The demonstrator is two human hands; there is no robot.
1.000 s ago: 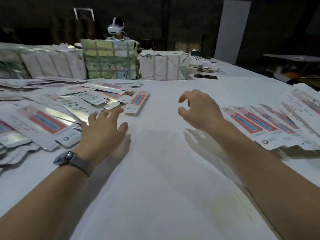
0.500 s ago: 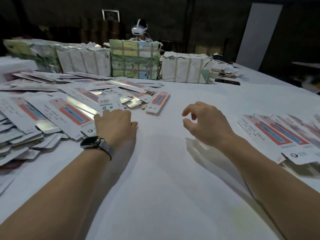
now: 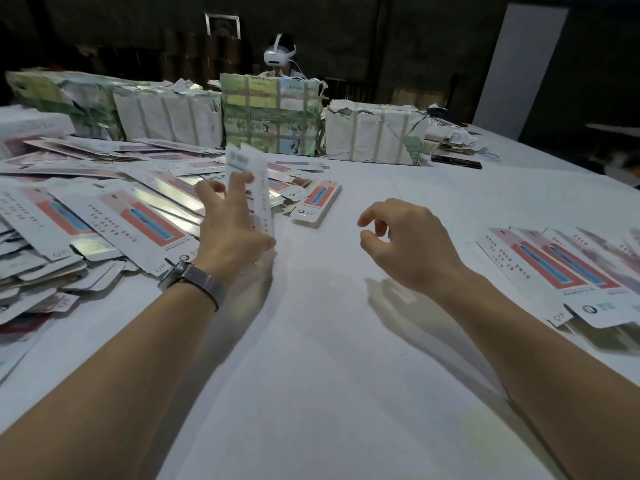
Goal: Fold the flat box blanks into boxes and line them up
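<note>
Over the white table [image 3: 329, 341], left of centre: left hand [image 3: 230, 230] gripping one flat box blank [image 3: 251, 188], thumb low at the near edge, fingers spread up its back face. Blank tilted nearly upright, its printed barcode end rising above the fingertips, lower end at the thumb, lifted off the loose heap of blanks [image 3: 114, 216] that spreads just left of and behind the hand. Watch [image 3: 188, 277] strapped at that wrist. Right hand [image 3: 405, 244] hovering over bare table to the right, well apart from the blank, fingers loosely curled, thumb and forefinger near each other with nothing between them. One folded-looking piece [image 3: 317, 202] lying at the heap's right edge, between the two hands and farther back. Row of overlapping blanks [image 3: 561, 271] at the right edge, apart from the right hand. Wrapped bundles [image 3: 270, 116] lined across the far side, a person in a white headset [image 3: 278, 55] behind them.

Half a second ago: left hand lying flat and palm-down at the heap's edge, no blank raised; now one picked up and stood on end. Right hand much the same in pose
</note>
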